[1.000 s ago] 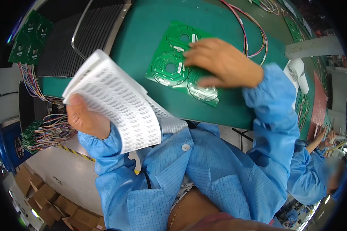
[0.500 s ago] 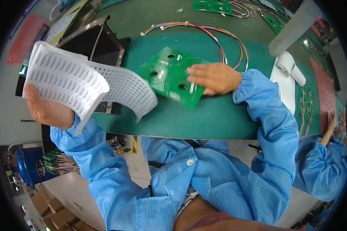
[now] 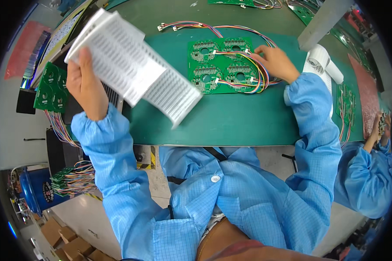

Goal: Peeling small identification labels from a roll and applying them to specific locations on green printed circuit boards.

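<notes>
My left hand (image 3: 88, 85) grips white sheets of small printed labels (image 3: 133, 58), thumb on top. The sheets hang out to the right above the mat, slightly blurred. A green circuit board (image 3: 222, 65) lies on the mat, its component side up, with round holes and white connectors. Coloured wires (image 3: 261, 71) run from those connectors and loop round its right edge. At that edge is my right hand (image 3: 274, 61), fingers curled in over the wires. Whatever its fingertips pinch is hidden.
Another green board (image 3: 51, 89) with dangling wires stands at the left by a dark ribbed rack (image 3: 113, 95). White rolls (image 3: 320, 58) lie to the right, near a grey post (image 3: 324, 26). Farther right a co-worker's hands (image 3: 373, 132) hold a part.
The board on the mat showed its plain side under my flat right hand; now its component side and wires show. My right hand moved right and curled. The label sheets rose and tilted.
</notes>
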`<state>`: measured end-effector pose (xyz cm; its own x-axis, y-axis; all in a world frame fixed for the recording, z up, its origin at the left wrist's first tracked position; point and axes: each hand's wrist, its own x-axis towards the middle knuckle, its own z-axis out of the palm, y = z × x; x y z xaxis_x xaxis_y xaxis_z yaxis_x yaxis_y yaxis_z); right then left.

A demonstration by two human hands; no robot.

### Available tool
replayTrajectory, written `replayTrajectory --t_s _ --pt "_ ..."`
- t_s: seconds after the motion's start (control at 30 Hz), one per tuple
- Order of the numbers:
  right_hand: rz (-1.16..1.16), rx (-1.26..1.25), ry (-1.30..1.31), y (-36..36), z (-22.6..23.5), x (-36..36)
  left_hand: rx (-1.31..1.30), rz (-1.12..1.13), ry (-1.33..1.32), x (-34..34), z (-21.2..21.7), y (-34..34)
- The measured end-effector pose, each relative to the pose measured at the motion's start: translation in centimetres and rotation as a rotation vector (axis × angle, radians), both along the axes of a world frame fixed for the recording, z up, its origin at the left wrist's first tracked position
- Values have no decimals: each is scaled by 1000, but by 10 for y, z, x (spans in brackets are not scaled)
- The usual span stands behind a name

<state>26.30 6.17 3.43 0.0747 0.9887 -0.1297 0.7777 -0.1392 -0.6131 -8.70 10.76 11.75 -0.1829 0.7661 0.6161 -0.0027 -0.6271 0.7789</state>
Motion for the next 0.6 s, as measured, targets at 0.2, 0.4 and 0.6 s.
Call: replayTrajectory --t_s 0.2,0.4,0.6 --pt "305 424 348 -22 61 -28 -183 -269 52 8 0 5" --pt "427 467 579 -9 53 -96 -462 -471 191 25 -26 -7" --pt "402 594 454 28 22 -135 -249 -339 345 18 -32 -2"
